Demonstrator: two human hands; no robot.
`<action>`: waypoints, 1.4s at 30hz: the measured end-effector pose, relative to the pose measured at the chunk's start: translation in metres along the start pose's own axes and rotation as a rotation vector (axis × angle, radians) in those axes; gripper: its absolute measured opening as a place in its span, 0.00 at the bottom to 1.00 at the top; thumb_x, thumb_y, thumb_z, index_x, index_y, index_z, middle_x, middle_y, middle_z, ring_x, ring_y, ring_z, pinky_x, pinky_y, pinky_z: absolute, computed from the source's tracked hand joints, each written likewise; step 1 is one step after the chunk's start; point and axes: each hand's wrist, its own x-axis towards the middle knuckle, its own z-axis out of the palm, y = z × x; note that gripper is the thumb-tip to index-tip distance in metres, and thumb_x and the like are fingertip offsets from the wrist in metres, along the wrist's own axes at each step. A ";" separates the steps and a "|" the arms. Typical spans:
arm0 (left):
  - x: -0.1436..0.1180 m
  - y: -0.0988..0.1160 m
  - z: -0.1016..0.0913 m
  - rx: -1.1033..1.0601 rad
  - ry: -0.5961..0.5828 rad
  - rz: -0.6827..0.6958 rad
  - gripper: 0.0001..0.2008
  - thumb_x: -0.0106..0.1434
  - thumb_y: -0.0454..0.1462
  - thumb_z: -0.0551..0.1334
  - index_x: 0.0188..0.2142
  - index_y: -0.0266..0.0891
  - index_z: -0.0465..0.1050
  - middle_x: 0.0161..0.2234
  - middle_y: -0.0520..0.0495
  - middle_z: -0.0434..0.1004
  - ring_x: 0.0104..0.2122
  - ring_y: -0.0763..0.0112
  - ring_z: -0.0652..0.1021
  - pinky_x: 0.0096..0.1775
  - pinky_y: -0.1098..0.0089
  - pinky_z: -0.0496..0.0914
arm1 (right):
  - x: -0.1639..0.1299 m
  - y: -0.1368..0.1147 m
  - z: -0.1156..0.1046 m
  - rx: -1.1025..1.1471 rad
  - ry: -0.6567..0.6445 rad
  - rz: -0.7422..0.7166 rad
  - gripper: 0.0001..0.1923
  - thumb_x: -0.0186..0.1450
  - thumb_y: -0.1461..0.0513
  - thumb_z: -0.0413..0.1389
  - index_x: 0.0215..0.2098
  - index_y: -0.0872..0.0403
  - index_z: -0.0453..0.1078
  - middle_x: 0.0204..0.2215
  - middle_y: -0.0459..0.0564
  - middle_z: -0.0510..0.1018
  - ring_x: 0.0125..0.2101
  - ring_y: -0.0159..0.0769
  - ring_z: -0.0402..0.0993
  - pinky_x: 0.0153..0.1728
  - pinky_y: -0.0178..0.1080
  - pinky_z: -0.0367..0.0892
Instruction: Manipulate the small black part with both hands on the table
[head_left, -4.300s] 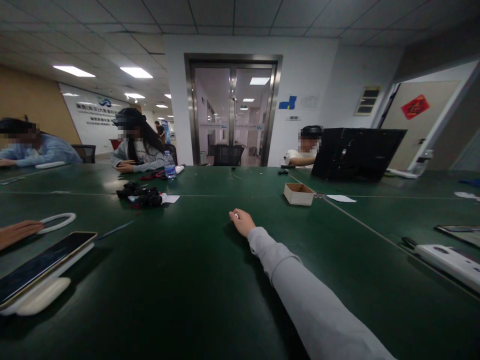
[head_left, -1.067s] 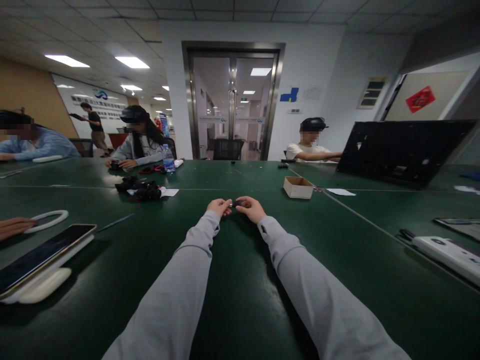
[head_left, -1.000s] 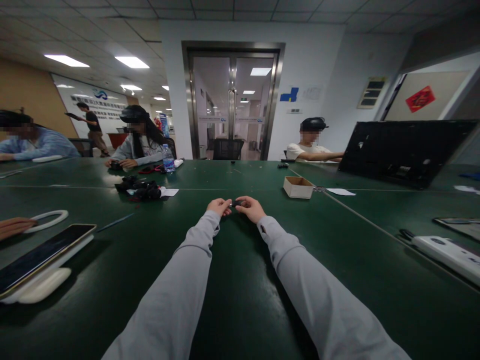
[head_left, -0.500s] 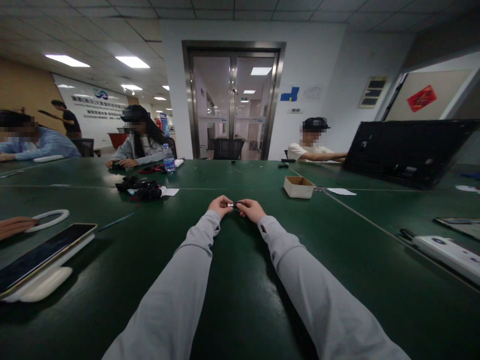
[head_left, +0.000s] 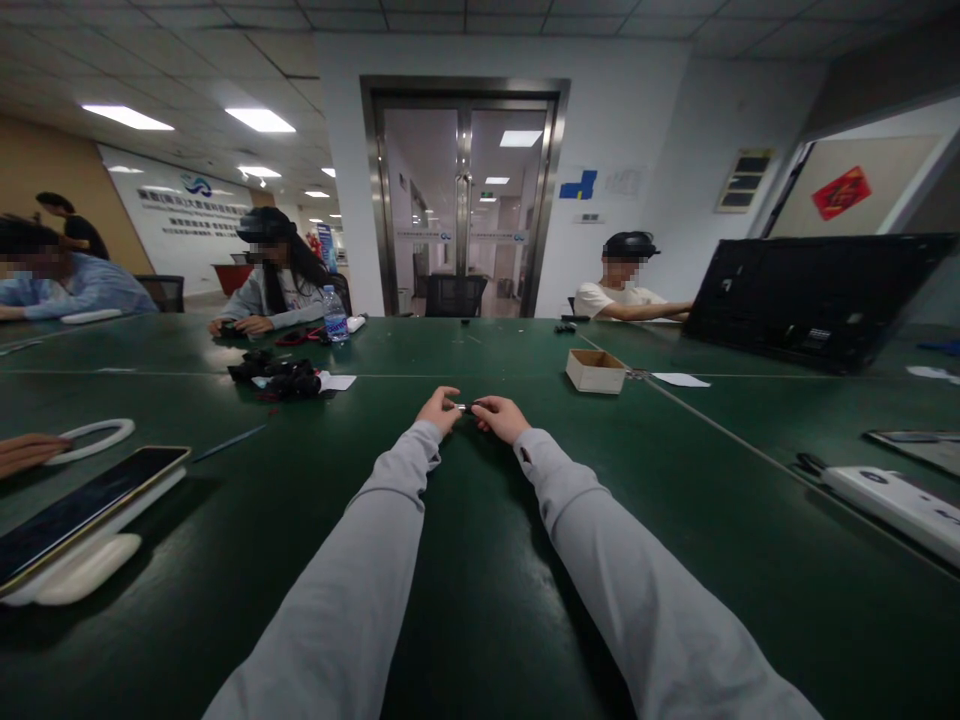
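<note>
**Two hands meeting over a small part on a green table**

The person's left hand (head_left: 440, 409) and right hand (head_left: 500, 417) rest on the dark green table (head_left: 465, 600), both arms stretched forward in grey sleeves. The fingertips of the two hands face each other and close on a small dark part (head_left: 466, 408) with a pale, shiny end, held between them just above or on the tabletop; which of the two cannot be told. Each hand is curled, its thumb and forefinger pinching one end of the part. The part is too small to identify.

Behind and to the right of the hands, well apart from them, stands an open cardboard box (head_left: 595, 370), with a white slip of paper (head_left: 680, 380) near it. To the left, further back, lies a heap of black items (head_left: 277, 376) beside another white paper. At the near left edge a tablet (head_left: 82, 510) lies tilted on a white base, and a white ring (head_left: 91, 440) is touched by another person's hand (head_left: 26, 452). At the right, a white device (head_left: 892, 500) lies on the table, and a large black panel (head_left: 817, 300) stands tilted further back. Three seated people work at the far side of the table, with a water bottle (head_left: 334, 317) standing near one of them.
</note>
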 end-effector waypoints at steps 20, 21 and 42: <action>0.006 -0.007 0.001 0.073 0.057 0.009 0.16 0.51 0.35 0.59 0.42 0.41 0.67 0.20 0.56 0.66 0.18 0.78 0.67 0.24 0.77 0.64 | 0.001 0.003 0.000 -0.011 -0.005 -0.004 0.07 0.58 0.67 0.56 0.36 0.60 0.67 0.17 0.42 0.69 0.16 0.23 0.64 0.18 0.28 0.63; 0.007 -0.008 0.001 0.081 0.056 0.001 0.15 0.52 0.35 0.59 0.41 0.41 0.67 0.20 0.56 0.66 0.18 0.78 0.67 0.23 0.77 0.63 | 0.001 0.003 0.000 -0.011 -0.009 -0.006 0.07 0.58 0.67 0.56 0.36 0.60 0.67 0.17 0.42 0.69 0.15 0.23 0.64 0.18 0.28 0.63; -0.001 -0.003 0.003 0.149 -0.018 -0.015 0.11 0.56 0.36 0.54 0.39 0.39 0.68 0.22 0.54 0.67 0.18 0.80 0.67 0.20 0.79 0.62 | 0.005 0.007 0.001 -0.051 0.005 -0.006 0.08 0.58 0.67 0.56 0.37 0.61 0.67 0.17 0.43 0.70 0.15 0.22 0.64 0.18 0.27 0.63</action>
